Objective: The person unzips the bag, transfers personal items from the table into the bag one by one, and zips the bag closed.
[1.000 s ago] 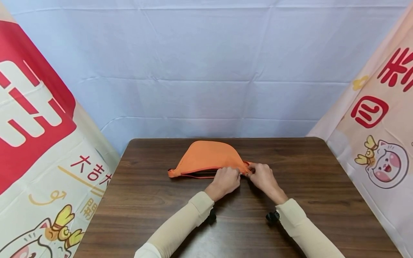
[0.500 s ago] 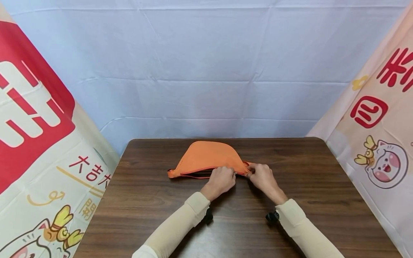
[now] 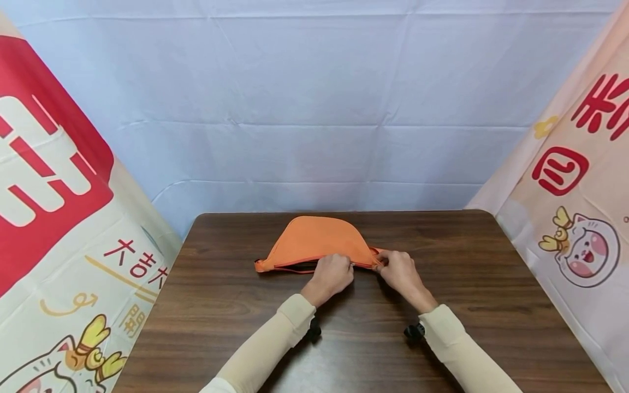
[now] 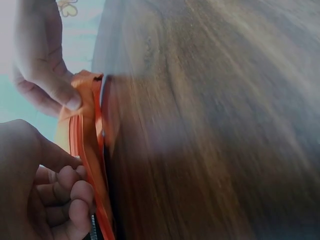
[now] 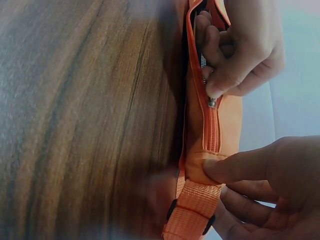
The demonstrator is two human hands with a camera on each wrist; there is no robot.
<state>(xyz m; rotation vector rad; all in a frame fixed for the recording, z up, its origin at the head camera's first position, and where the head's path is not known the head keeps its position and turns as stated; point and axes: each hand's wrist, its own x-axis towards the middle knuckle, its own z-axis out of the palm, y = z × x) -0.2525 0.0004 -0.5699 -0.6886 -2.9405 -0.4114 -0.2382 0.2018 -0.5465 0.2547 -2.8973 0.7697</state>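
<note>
An orange crescent-shaped fabric waist bag lay just above the middle of the head view, on the far half of the dark wood-grain bench, its zipped edge turned toward the person. Judging from the right wrist view, the zipper stood partly shut: the short stretch from the small metal zipper slider down to the bag's end, in the lower right of that frame, was closed, while the longer run toward the left of the head view gaped dark and open, so most of the zip's length was left to travel. The left hand sat knuckles-up over the near edge of the bag, fingers curled and pinching at the slider, though the pull tab itself was hidden and the exact hold could only be guessed. The right hand lay just beside it, thumb and fingers pinching the bag's end where the orange webbing strap and a black plastic buckle joined. Both forearms, in cream sleeves, ran in from the bottom of the frame, converging on the bag.
</note>
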